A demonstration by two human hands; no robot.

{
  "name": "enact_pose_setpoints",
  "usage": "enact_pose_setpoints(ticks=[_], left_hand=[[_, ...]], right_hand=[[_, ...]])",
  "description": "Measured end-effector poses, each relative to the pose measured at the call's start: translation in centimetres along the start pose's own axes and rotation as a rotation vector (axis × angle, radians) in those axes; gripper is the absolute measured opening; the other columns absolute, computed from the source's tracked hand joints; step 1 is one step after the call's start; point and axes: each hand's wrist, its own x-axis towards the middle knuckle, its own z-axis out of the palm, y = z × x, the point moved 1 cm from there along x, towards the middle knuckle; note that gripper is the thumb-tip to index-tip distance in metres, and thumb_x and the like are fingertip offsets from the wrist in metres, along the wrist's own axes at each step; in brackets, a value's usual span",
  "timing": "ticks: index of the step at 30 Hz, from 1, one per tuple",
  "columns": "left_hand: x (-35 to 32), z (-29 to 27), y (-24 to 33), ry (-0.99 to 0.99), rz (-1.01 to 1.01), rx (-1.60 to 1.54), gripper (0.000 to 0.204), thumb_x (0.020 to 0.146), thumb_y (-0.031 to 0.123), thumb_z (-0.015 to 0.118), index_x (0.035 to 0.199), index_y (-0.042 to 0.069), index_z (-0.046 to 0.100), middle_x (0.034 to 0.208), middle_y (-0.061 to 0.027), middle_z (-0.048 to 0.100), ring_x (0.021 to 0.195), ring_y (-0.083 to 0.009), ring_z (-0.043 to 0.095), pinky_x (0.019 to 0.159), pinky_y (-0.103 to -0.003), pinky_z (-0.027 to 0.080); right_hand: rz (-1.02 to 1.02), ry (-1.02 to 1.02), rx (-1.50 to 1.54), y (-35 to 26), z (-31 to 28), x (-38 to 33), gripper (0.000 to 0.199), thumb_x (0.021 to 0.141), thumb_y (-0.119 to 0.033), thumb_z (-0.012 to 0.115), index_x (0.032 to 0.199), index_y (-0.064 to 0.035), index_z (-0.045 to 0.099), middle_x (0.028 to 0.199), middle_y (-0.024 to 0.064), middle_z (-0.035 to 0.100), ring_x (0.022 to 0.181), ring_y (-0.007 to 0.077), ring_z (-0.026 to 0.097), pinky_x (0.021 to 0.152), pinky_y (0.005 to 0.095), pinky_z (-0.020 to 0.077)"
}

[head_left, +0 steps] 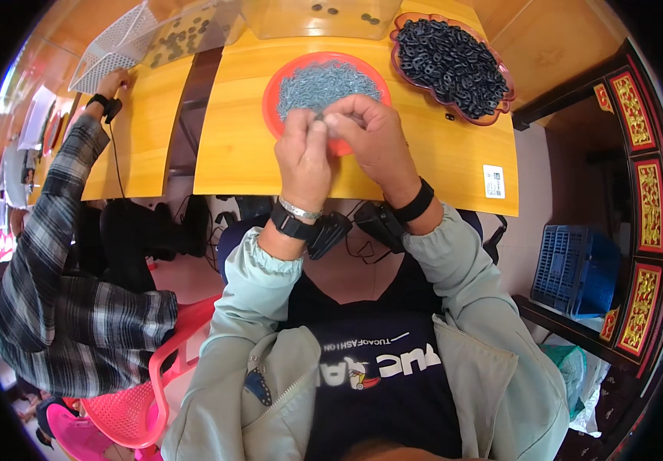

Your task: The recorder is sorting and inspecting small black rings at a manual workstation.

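Observation:
Both of my hands meet over the near rim of a round red plate [272, 100] heaped with small silver metal pins [320, 83]. My left hand [304, 157] is closed, its thumb and fingertips pinched together. Close against it, my right hand [376, 142] is closed in a pinch too, thumb toward the left fingertips. Whatever sits between the fingers is too small and too covered to make out. To the right of the plate, a scalloped reddish-brown bowl [510, 84] holds a heap of small black oblong parts [450, 65].
One loose black part [450, 117] lies by the bowl. Clear plastic bins [312, 27] with dark round pieces stand at the table's far side. To the left, a co-worker's hand [112, 81] touches a white basket [105, 58]. A blue crate [570, 269] sits right of the yellow table [247, 165].

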Motion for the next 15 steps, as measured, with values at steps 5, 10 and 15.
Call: enact_pose_setpoints(ticks=[5,10,15], left_hand=[[-0.6,0.4,0.9,-0.021,-0.044,-0.059,0.008,0.087,0.004,0.045,0.080,0.001,0.048,0.062,-0.0022,0.049,0.054,-0.0086,0.045,0.050,-0.025,0.039],[0.1,1.2,0.7,-0.058,-0.082,-0.177,0.009,0.090,0.004,0.043,0.083,0.002,0.048,0.064,-0.0006,0.047,0.055,-0.0074,0.044,0.051,-0.022,0.040],[0.8,1.3,0.0,-0.029,-0.138,-0.336,0.005,0.090,0.006,0.043,0.086,0.004,0.045,0.067,-0.0017,0.046,0.056,-0.0086,0.043,0.053,-0.022,0.039]], right_hand=[[-0.128,-0.020,-0.254,-0.8,-0.5,0.0,0.007,0.083,-0.004,0.055,0.085,0.0011,0.059,0.075,0.0038,0.061,0.070,0.0057,0.056,0.062,0.0204,0.0454],[-0.001,-0.045,-0.018,-1.0,-0.9,0.6,0.010,0.084,-0.007,0.056,0.086,0.0025,0.057,0.073,0.0028,0.059,0.057,0.0061,0.054,0.052,0.0205,0.0446],[-0.099,0.010,-0.059,-1.3,-2.3,1.1,0.016,0.083,-0.009,0.057,0.092,0.0033,0.060,0.074,0.0063,0.062,0.067,0.0119,0.059,0.060,0.0247,0.0479]])
